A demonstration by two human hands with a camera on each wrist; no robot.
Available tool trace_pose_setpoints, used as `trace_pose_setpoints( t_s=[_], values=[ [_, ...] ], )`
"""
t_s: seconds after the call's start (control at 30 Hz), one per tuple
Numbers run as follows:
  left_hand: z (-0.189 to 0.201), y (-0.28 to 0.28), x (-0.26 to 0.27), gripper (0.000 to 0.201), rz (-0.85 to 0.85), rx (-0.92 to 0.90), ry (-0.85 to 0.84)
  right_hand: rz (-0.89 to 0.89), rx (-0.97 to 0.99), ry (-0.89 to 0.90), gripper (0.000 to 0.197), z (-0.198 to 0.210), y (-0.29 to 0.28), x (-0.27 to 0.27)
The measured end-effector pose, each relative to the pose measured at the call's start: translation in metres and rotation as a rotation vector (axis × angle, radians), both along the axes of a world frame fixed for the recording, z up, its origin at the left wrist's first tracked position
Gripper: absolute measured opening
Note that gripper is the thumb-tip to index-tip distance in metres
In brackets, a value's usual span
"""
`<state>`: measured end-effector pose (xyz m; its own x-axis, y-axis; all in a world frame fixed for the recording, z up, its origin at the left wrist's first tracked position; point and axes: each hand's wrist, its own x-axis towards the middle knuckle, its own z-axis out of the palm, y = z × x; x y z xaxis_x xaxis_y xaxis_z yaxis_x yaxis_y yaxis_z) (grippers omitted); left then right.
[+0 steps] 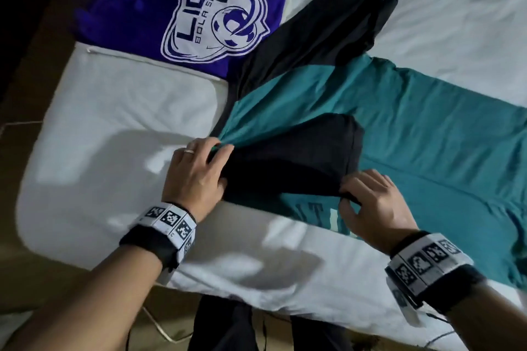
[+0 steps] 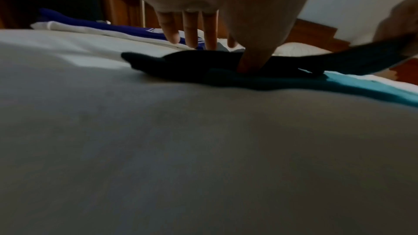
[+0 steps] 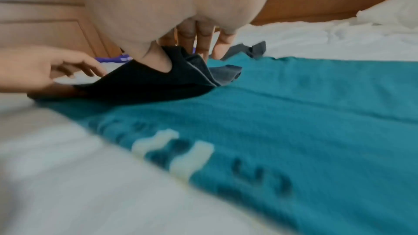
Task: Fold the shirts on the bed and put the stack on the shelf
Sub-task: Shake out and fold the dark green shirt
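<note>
- Head: looks steeply down from above onto the bed (image 1: 114, 111).
- Wrists: sit low, close behind the fingers (image 2: 192, 31), facing the headboard (image 3: 40, 17).
- Shared: teal shirt (image 1: 413, 134).

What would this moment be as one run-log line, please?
left hand holds teal shirt | right hand pinches black sleeve | folding

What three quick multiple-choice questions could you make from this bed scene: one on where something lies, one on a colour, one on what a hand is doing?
1. Where does the purple shirt lie?
A. near the bed corner, beyond the left hand
B. under the right hand
C. on the floor

2. What colour is the body of the shirt being folded?
A. red
B. teal
C. yellow

3. What is the right hand doing?
A. resting flat
B. pointing
C. pinching the black sleeve

Answers: A, its logo lies past the left hand; B, teal with black sleeves; C, thumb and fingers grip the sleeve edge.
</note>
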<state>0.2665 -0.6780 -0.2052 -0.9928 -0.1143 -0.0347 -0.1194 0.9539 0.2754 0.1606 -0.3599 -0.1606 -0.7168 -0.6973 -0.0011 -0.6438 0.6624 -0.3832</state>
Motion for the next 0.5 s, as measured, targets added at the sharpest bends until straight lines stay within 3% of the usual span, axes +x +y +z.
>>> trace_pose_setpoints(
  t_s=[0.13, 0.27, 0.5],
  values=[
    [-0.01, -0.008, 0.008, 0.05, -0.104, -0.051, 0.03, -0.044, 0.041, -0.018, 0.008, -0.028, 0.023, 0.029],
    [-0.01, -0.017, 0.019, 0.029, -0.202, -0.052, 0.172, -0.087, -0.041, 0.03, 0.002, -0.026, 0.028, 0.037],
    [-0.016, -0.03, 0.041, 0.031, -0.365, -0.028, 0.202, 0.064, -0.003, 0.048, 0.008, -0.038, 0.036, 0.053]
  ],
)
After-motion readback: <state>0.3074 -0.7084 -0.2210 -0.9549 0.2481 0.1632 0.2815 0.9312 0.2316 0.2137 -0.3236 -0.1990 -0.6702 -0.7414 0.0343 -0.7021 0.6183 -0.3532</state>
